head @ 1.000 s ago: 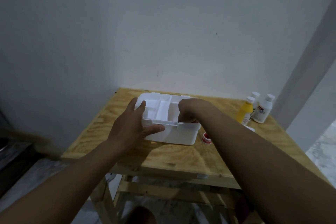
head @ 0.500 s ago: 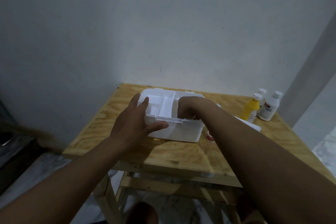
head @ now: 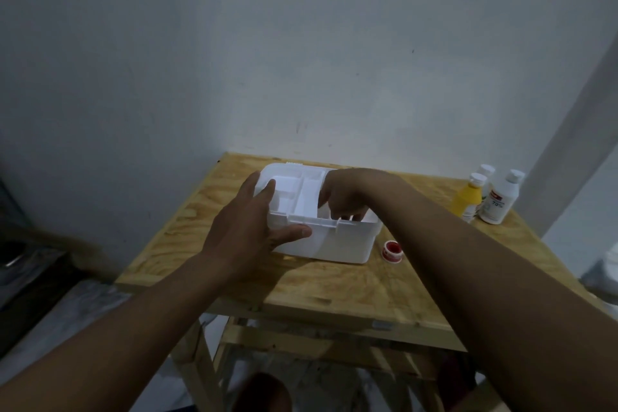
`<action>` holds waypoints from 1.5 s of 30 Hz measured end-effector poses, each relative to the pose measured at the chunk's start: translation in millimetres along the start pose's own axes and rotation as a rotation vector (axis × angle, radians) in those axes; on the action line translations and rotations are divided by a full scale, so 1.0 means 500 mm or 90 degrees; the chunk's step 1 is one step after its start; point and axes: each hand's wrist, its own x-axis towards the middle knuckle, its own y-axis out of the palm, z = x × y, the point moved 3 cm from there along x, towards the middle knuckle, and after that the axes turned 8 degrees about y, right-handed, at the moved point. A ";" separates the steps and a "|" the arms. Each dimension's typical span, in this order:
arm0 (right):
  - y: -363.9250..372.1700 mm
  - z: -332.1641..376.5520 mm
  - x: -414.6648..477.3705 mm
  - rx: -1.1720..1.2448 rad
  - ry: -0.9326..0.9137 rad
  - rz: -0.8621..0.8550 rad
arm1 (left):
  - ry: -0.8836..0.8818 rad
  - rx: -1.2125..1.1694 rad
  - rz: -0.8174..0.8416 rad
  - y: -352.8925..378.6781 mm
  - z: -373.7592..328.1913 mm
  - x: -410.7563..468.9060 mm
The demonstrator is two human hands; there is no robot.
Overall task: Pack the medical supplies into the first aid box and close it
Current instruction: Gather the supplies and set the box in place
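Observation:
The white first aid box (head: 334,244) stands open on the wooden table (head: 334,288), with a white divided tray (head: 294,191) in its left part. My left hand (head: 247,227) grips the box's front left corner, thumb on the front wall and fingers along the left side. My right hand (head: 344,194) reaches down into the right part of the box with its fingers pointing downward. Anything under those fingers is hidden. A red tape roll (head: 392,249) lies on the table just right of the box.
A yellow bottle (head: 468,201) and two white bottles (head: 500,202) stand together at the table's back right corner, near the wall. The table's front edge is close below the box. A dark object sits on the floor at the left.
My left hand keeps its hold on the box corner. My right hand stays inside the box, and its fingers have uncurled to point down behind the front rim.

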 end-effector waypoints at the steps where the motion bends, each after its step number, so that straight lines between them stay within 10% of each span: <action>1: 0.001 0.001 -0.005 -0.025 -0.006 0.024 | 0.002 0.002 -0.002 -0.001 -0.003 -0.001; 14: 0.016 -0.009 -0.001 -0.103 -0.068 0.052 | -0.001 0.004 -0.005 -0.005 -0.010 -0.003; 34: -0.057 -0.074 -0.089 0.179 -0.079 -0.111 | -0.027 0.050 0.030 -0.007 -0.010 -0.004; 40: -0.099 -0.152 -0.158 0.137 -0.088 -0.348 | 0.249 0.148 -0.229 -0.010 -0.166 -0.019; 45: -0.083 -0.230 -0.178 0.119 -0.040 -0.364 | 0.369 0.142 -0.110 0.059 -0.307 -0.024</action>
